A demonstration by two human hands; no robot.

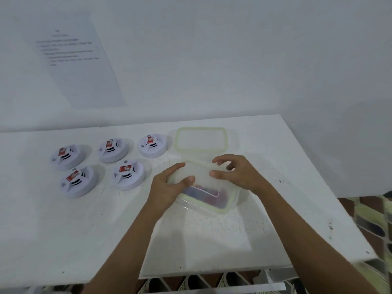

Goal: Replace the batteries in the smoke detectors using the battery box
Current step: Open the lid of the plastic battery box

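The box [225, 205] lies on the table [84, 230], right of the detectors [127, 175]. Its lid [201, 172] is pinched at opposite ends by the left hand [169, 184] and right hand [237, 172]; light, bendy, slippery plastic is expected.

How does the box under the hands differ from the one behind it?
The near box holds dark and reddish items; the far box looks empty. The left hand and right hand hold the near box's lid; the far box lies untouched. Both are clear, pale-green rimmed.
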